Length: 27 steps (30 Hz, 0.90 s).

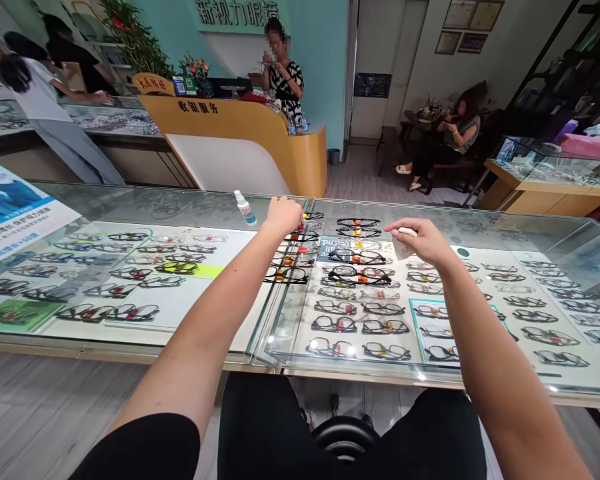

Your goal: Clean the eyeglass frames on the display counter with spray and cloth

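Note:
My left hand [283, 216] is closed at the far end of a column of black-framed eyeglasses on the glass counter top. One pair of eyeglasses [314, 215] juts out from its fingers, which partly hide it. Nearer to me in that column lies another black pair [286, 274] with an orange tag. A second column, with eyeglasses [359, 222] at its far end, lies between my hands. To its right, my right hand [423, 241] grips a crumpled whitish cloth [404, 248] above the glass. Just left of my left hand stands a white spray bottle [245, 208].
Under the glass of the display counter [300, 371] lie several rows of eyeglasses. A printed sign [20, 210] stands at the left. Beyond are a wooden cashier desk [230, 123] with a person behind it, people at the left, and a seated person at the right.

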Each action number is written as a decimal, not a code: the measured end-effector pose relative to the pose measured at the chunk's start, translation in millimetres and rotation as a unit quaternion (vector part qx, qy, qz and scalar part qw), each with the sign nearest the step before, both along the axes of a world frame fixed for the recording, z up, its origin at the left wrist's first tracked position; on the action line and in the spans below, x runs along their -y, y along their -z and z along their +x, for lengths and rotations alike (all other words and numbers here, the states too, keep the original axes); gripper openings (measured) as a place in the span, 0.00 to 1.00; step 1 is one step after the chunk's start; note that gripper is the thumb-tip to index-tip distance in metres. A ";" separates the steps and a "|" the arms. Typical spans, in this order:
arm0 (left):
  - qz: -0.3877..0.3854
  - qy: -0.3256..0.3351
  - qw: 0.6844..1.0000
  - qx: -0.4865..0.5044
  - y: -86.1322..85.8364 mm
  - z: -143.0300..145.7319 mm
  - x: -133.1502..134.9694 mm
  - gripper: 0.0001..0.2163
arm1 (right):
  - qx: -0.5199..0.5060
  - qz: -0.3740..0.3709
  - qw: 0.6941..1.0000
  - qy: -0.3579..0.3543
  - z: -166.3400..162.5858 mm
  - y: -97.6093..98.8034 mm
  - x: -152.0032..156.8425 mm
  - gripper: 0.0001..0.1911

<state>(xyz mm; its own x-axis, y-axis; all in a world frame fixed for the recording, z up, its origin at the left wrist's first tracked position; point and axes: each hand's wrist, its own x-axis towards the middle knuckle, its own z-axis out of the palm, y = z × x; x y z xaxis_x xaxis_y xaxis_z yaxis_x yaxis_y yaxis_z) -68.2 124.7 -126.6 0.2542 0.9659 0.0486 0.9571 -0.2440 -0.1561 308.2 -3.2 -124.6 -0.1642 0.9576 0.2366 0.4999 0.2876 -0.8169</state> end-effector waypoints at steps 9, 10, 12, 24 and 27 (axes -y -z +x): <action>-0.006 -0.016 1.000 0.020 -12.3 8.3 -31.1 0.19 | -0.018 0.028 0.999 0.019 1.4 5.2 -5.4 0.25; -0.012 -0.018 1.000 0.020 -12.0 10.9 -35.4 0.18 | -0.018 0.030 0.999 0.020 1.3 5.1 -5.2 0.25; -0.025 -0.023 0.999 0.020 -10.4 15.2 -42.1 0.14 | -0.020 0.031 0.999 0.018 0.8 4.2 -4.2 0.25; -0.003 -0.017 0.993 0.115 -30.9 13.7 -39.9 0.15 | -0.022 0.002 0.999 0.037 -1.7 -1.2 0.0 0.36; 0.017 0.013 0.975 0.221 -42.0 21.4 -14.9 0.18 | -0.035 -0.003 0.998 0.044 -5.1 -4.1 2.5 0.36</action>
<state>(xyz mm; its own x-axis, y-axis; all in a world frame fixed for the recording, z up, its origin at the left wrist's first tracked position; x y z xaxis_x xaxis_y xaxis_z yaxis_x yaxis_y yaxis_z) -46.8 139.6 -84.6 0.2257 0.9554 0.1904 0.9260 -0.2711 0.2627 303.1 -5.7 -120.5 -0.0632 0.9689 0.2393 0.4645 0.2408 -0.8522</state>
